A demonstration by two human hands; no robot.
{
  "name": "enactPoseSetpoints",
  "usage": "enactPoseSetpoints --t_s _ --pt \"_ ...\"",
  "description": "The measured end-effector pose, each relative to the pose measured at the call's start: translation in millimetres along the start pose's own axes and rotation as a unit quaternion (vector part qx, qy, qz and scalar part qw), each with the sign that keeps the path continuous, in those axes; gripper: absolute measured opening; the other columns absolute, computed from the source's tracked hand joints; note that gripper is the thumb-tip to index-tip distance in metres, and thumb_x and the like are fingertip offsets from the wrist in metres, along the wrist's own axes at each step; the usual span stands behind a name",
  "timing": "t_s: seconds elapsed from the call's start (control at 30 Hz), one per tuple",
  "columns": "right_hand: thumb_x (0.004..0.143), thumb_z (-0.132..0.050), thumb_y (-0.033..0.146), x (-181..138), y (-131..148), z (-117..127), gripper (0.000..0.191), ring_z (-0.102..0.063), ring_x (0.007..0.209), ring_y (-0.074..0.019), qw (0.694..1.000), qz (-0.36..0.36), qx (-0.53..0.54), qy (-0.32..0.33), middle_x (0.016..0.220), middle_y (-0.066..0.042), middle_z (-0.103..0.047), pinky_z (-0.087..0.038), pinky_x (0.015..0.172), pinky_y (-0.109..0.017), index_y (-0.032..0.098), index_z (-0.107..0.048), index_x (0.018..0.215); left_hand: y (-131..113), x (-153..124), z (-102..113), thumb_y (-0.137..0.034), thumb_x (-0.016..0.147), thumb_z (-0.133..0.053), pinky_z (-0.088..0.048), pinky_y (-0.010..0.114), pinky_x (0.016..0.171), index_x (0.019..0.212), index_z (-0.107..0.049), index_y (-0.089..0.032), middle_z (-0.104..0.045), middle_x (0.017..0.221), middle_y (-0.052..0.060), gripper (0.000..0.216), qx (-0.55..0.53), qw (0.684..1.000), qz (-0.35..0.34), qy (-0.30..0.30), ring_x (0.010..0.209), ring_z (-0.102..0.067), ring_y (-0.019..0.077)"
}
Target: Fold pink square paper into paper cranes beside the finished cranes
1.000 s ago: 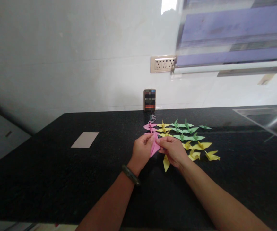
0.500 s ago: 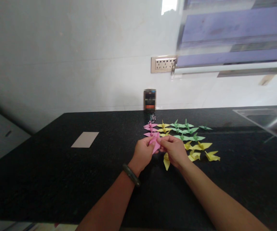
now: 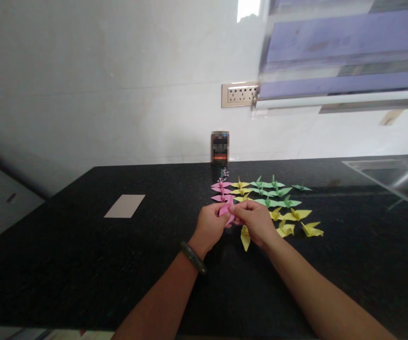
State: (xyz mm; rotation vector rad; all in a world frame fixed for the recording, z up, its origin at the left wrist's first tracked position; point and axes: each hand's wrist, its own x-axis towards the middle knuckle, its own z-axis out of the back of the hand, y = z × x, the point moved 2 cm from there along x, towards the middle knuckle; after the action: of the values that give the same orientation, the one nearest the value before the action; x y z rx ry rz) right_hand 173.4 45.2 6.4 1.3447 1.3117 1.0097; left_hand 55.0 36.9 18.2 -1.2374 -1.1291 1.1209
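Note:
A partly folded piece of pink origami paper (image 3: 226,210) is held up over the counter between both hands. My left hand (image 3: 211,224) pinches its left side, with a dark bangle on that wrist. On its right edge, the fingers of my right hand (image 3: 255,221) are closed in a pinch. Just behind the hands stand pink paper cranes (image 3: 222,191) in a short column, beside yellow paper cranes (image 3: 240,191). Another yellow crane (image 3: 245,238) lies close under my right hand, partly covered by it.
Several green cranes (image 3: 273,192) and more yellow cranes (image 3: 297,215) sit to the right on the black counter (image 3: 65,264). A pale paper sheet (image 3: 125,206) lies at left. A phone-like device (image 3: 220,147) leans on the wall; a sink (image 3: 398,174) is at far right.
The pink paper has shifted shape slightly between my fingers, its lower tip now less visible. Both hands stay in nearly the same place.

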Motion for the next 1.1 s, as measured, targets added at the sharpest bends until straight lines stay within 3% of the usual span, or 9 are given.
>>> enactPoseSetpoints --t_s 0.17,0.37,0.57,0.7,0.83,1.1 --pt "0.057 -0.073 0.028 -0.6 6.4 2.2 0.019 -0.046 0.038 -0.0050 0.998 0.001 -0.011 0.060 0.051 0.002 -0.059 -0.037 0.039 -0.017 0.013 -0.065 0.065 -5.2 -0.7 -0.3 -0.014 0.065 -0.057 -0.043 0.020 0.048 0.083 -0.068 -0.011 -0.063 0.066 0.003 0.020 -0.004 1.000 0.016 0.018 0.055 -0.054 0.0105" --pt "0.056 -0.074 0.028 0.9 8.9 7.4 0.020 -0.046 0.036 -0.0041 0.997 -0.005 -0.015 0.072 0.049 0.002 -0.058 -0.036 0.037 -0.016 0.013 -0.061 0.061 -3.8 -1.1 2.4 -0.015 0.064 -0.059 -0.042 0.019 0.048 0.089 -0.067 -0.011 -0.064 0.070 0.003 0.028 -0.012 0.998 0.032 0.057 0.055 -0.053 0.0095" --pt "0.055 -0.075 0.027 1.2 9.1 9.4 0.021 -0.045 0.035 -0.0036 0.996 -0.002 -0.021 0.082 0.049 0.003 -0.057 -0.035 0.036 -0.016 0.014 -0.059 0.056 -2.8 -0.7 7.5 -0.018 0.065 -0.059 -0.040 0.018 0.047 0.083 -0.067 -0.009 -0.060 0.066 0.002 0.022 -0.020 0.994 0.032 0.105 0.054 -0.050 0.0078" --pt "0.057 -0.074 0.028 1.4 10.2 11.4 0.019 -0.046 0.038 -0.0035 0.994 -0.006 -0.020 0.109 0.054 0.003 -0.059 -0.037 0.038 -0.016 0.014 -0.063 0.065 -5.9 -1.8 8.4 -0.018 0.064 -0.059 -0.038 0.017 0.046 0.082 -0.067 -0.009 -0.058 0.064 0.002 0.021 -0.022 0.992 0.037 0.121 0.053 -0.049 0.0072" --pt "0.058 -0.074 0.030 3.3 10.0 13.0 0.022 -0.046 0.039 -0.0034 0.989 -0.019 -0.013 0.144 0.056 0.002 -0.059 -0.038 0.040 -0.016 0.013 -0.065 0.070 -7.6 -2.3 5.9 -0.017 0.064 -0.059 -0.039 0.017 0.046 0.084 -0.067 -0.009 -0.058 0.067 0.003 0.024 -0.029 0.992 0.045 0.117 0.053 -0.048 0.0074" --pt "0.060 -0.072 0.029 0.9 10.1 6.5 0.024 -0.040 0.035 -0.0034 0.995 0.031 -0.021 0.095 0.044 0.003 -0.053 -0.029 0.036 -0.016 0.013 -0.055 0.052 -9.8 -5.0 -1.2 -0.020 0.062 -0.062 -0.035 0.017 0.039 0.084 -0.067 -0.007 -0.053 0.057 -0.001 0.026 0.012 0.999 0.017 0.048 0.043 -0.041 0.0053"
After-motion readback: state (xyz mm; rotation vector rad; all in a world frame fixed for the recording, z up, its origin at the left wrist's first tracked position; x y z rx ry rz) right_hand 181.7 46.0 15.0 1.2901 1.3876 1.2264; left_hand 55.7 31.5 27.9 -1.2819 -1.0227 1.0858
